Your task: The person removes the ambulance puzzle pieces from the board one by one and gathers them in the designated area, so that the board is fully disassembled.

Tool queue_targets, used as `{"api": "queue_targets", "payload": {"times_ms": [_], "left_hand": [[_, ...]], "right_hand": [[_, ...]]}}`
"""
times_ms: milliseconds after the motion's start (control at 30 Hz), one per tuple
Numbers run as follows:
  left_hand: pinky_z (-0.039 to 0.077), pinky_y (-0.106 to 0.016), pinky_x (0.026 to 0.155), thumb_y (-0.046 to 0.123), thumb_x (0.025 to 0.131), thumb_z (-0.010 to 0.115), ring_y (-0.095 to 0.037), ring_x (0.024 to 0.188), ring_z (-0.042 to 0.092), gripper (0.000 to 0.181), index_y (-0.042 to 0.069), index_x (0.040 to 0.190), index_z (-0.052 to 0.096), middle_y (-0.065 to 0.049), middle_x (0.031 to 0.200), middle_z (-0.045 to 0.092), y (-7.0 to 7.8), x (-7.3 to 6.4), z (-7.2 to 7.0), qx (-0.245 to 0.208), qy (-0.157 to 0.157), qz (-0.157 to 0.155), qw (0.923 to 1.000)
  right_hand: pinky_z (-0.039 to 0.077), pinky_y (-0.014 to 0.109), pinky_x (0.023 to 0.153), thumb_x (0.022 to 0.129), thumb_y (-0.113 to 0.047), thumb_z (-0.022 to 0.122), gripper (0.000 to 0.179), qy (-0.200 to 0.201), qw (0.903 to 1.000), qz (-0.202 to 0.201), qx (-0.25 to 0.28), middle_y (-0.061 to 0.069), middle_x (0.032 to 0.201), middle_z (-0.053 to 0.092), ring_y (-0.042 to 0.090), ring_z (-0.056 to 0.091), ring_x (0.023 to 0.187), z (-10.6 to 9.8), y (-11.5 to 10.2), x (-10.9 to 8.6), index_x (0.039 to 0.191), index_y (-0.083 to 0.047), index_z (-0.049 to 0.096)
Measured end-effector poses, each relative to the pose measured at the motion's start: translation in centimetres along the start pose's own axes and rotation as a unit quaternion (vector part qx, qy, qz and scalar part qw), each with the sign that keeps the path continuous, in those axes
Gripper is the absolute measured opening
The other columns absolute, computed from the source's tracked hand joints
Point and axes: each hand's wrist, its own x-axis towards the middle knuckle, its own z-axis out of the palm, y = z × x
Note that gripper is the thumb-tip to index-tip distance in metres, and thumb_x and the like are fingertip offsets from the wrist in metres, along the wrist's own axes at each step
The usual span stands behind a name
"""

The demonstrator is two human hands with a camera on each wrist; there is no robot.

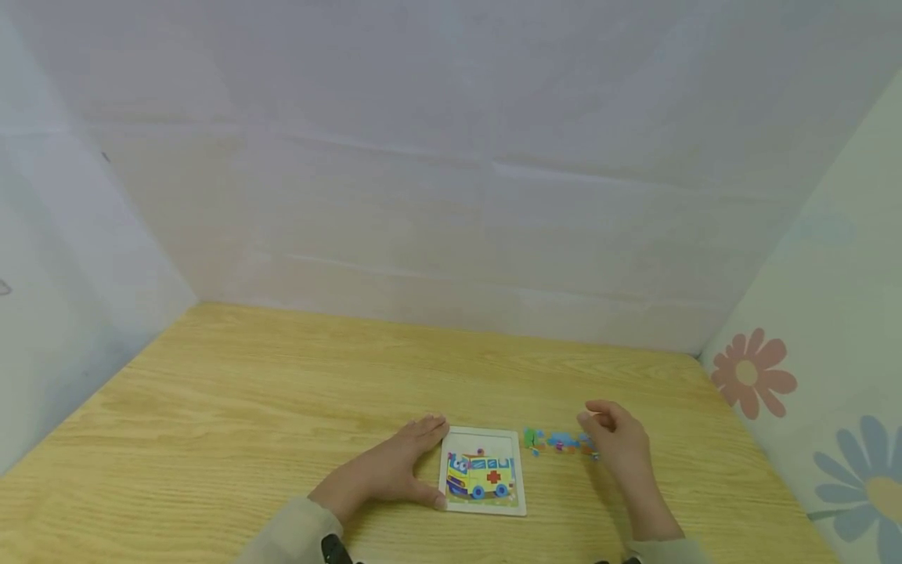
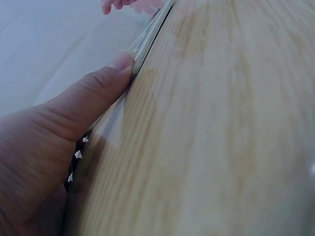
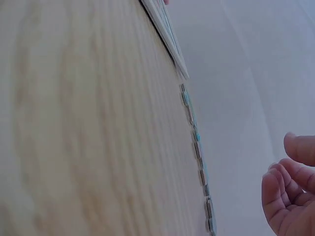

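Observation:
A white-framed jigsaw puzzle board lies on the table, with a yellow ambulance picture across its lower part and a pale bare upper part. My left hand rests along the board's left side, fingers stretched to the far corner and thumb at the near one. In the left wrist view the thumb presses on the board's edge. My right hand hovers over the right end of the loose puzzle pieces. Its fingers are loosely bent, the thumb stands apart from them, and nothing shows between.
The loose pieces, green, blue and orange, lie in a row just right of the board. The wooden table meets a pale cloth wall at the back. A flower-printed wall borders the right side.

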Motion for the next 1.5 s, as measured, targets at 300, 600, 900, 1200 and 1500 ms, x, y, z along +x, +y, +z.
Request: {"api": "queue_targets", "payload": {"times_ms": [300, 600, 900, 1200, 1500], "left_hand": [[0.012, -0.048, 0.115, 0.061, 0.065, 0.071, -0.027, 0.142, 0.011, 0.108, 0.008, 0.147, 0.025, -0.007, 0.154, 0.018, -0.1, 0.0, 0.0, -0.005, 0.004, 0.008, 1.0000], [0.012, -0.049, 0.114, 0.060, 0.066, 0.071, -0.029, 0.142, 0.012, 0.107, 0.006, 0.146, 0.026, -0.009, 0.154, 0.020, 0.0, 0.0, 0.0, -0.006, 0.006, 0.018, 0.9998], [0.012, -0.048, 0.115, 0.060, 0.066, 0.071, -0.027, 0.143, 0.011, 0.107, 0.009, 0.147, 0.024, -0.006, 0.155, 0.018, 0.0, 0.0, 0.0, 0.000, 0.002, 0.009, 1.0000], [0.014, -0.049, 0.114, 0.060, 0.066, 0.071, -0.028, 0.142, 0.011, 0.106, 0.009, 0.147, 0.024, -0.006, 0.155, 0.018, 0.1, 0.0, 0.0, 0.001, 0.001, 0.002, 1.0000], [0.013, -0.048, 0.115, 0.061, 0.065, 0.071, -0.027, 0.142, 0.012, 0.107, 0.009, 0.147, 0.026, -0.006, 0.154, 0.019, 0.2, 0.4, 0.1, 0.002, 0.006, 0.001, 1.0000]], "right_hand": [[0.052, 0.024, 0.070, 0.091, -0.020, 0.060, 0.035, -0.029, 0.9956, -0.014, 0.088, 0.011, 0.096, 0.059, 0.019, 0.056, 0.081, 1.3, -1.0, -0.6, 0.118, 0.002, 0.056], [0.054, 0.025, 0.070, 0.089, -0.008, 0.060, 0.027, -0.058, 0.9913, -0.024, 0.115, 0.010, 0.091, 0.059, 0.021, 0.057, 0.079, 2.9, -2.0, -0.8, 0.112, 0.005, 0.058], [0.052, 0.022, 0.069, 0.086, -0.006, 0.063, 0.022, -0.083, 0.9920, -0.031, 0.089, 0.005, 0.088, 0.062, 0.013, 0.056, 0.080, 4.3, -3.1, -1.1, 0.107, 0.000, 0.063], [0.050, 0.021, 0.073, 0.085, -0.011, 0.066, 0.022, -0.115, 0.9898, -0.054, 0.065, 0.001, 0.088, 0.063, 0.013, 0.057, 0.084, 5.1, -3.8, -1.2, 0.106, -0.004, 0.065], [0.052, 0.024, 0.072, 0.086, -0.015, 0.065, 0.027, -0.175, 0.9786, -0.082, 0.070, 0.005, 0.093, 0.064, 0.015, 0.058, 0.085, 5.9, -4.3, -1.6, 0.109, -0.001, 0.063]]}}
